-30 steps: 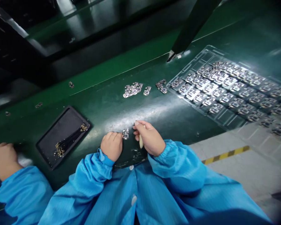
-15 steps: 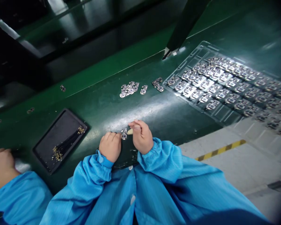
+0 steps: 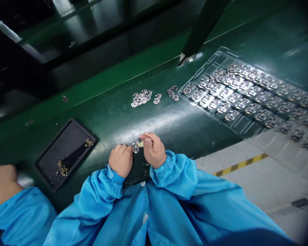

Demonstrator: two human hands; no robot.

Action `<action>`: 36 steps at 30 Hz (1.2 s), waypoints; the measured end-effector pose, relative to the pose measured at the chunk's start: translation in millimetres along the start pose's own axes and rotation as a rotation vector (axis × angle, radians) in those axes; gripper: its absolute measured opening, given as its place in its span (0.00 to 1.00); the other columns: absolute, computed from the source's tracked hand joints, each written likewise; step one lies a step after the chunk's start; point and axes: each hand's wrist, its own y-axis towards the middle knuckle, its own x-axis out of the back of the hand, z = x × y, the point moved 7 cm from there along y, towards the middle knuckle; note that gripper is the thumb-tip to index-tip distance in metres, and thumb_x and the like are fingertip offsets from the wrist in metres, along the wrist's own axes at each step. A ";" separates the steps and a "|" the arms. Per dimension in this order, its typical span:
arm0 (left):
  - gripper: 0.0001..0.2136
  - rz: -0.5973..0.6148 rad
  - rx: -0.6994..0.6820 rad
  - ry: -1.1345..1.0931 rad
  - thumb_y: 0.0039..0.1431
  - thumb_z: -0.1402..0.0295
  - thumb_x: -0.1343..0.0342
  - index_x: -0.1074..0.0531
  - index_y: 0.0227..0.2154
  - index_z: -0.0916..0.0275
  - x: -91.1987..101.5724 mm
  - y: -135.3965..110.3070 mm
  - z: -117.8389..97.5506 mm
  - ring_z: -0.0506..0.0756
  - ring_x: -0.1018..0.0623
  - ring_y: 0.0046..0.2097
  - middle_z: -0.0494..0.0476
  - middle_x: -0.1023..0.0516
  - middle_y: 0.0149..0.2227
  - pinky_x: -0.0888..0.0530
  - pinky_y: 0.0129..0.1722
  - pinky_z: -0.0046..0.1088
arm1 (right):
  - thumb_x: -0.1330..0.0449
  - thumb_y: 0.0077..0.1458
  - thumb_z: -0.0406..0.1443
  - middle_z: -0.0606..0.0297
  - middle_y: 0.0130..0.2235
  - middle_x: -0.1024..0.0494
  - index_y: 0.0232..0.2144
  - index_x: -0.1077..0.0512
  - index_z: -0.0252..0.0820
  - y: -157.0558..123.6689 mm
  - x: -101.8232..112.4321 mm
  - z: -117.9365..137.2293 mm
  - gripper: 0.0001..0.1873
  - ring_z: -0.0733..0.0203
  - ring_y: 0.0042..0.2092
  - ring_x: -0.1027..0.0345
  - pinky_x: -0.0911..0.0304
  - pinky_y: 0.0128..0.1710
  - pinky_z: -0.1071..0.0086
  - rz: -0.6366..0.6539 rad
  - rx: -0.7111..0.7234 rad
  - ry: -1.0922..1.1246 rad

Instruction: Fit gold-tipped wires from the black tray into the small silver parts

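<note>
A small circuit board (image 3: 136, 147) with silvery parts is between my hands near the bench's front edge. My left hand (image 3: 120, 160) is closed, knuckles up, with its fingertips at the board's left side. To the right, my right hand (image 3: 155, 151) is curled with thumb and forefinger close together. A pale yellow tip (image 3: 140, 144) sticks out from under it towards the board; whether this is a covered finger or a tool, I cannot tell. Beyond my hands lie a heap of circuit boards (image 3: 141, 98) and a single board (image 3: 157, 98).
A black tray (image 3: 66, 136) of dark wires with gold-coloured ends stands at left. Another person's hand (image 3: 3, 181) rests beyond it. At right, a clear plastic tray (image 3: 222, 51) holds rows of boards and overhangs the bench edge. A dark post (image 3: 197, 34) rises behind.
My right hand has shifted slightly left, and the yellow tip has come closer to the board. My left hand stays where it was. Loose boards at far left appear slightly further left.
</note>
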 end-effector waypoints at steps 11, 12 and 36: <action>0.08 -0.008 0.033 -0.019 0.56 0.69 0.54 0.30 0.31 0.61 -2.5 -1.9 1.3 0.53 0.32 0.32 0.54 0.29 0.25 0.36 0.33 0.29 | 0.53 0.55 0.36 0.65 0.32 0.24 0.39 0.38 0.44 -0.7 -0.5 -1.6 0.09 0.64 0.35 0.30 0.33 0.35 0.68 -0.001 0.022 -0.036; 0.08 -0.007 0.036 -0.024 0.56 0.69 0.54 0.30 0.31 0.61 -2.5 -2.0 1.4 0.53 0.32 0.32 0.54 0.28 0.26 0.36 0.33 0.29 | 0.53 0.55 0.36 0.64 0.32 0.24 0.39 0.38 0.43 0.4 0.0 1.1 0.09 0.64 0.36 0.30 0.33 0.36 0.68 0.002 0.044 -0.058; 0.09 -0.011 0.060 -0.112 0.57 0.68 0.56 0.31 0.29 0.62 -1.4 -5.0 1.7 0.53 0.32 0.32 0.54 0.28 0.26 0.36 0.33 0.29 | 0.56 0.56 0.40 0.68 0.27 0.27 0.38 0.40 0.43 6.9 -7.1 -23.2 0.11 0.69 0.22 0.35 0.36 0.25 0.70 0.024 -0.231 0.116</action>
